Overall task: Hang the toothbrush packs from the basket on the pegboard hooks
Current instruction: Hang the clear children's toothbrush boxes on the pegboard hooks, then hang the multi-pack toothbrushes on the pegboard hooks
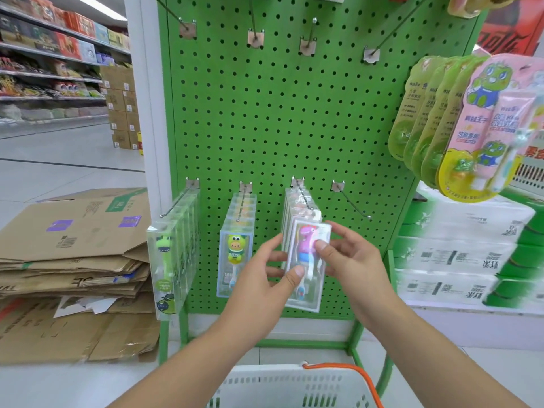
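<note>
Across the middle of the frame the green pegboard (279,119) is showing bare between its upper hooks (312,33) and lower row. At lower right, one bare hook (351,203) is jutting out. Packs (237,245) are crowding the hooks left of it; hanging sets (459,125) are blocking the right edge.

Chinese characters printed on the pink toothpaste pack (488,122) at three o'clock and on the white cartons (459,260) below it; too blurred to read for certain.
</note>
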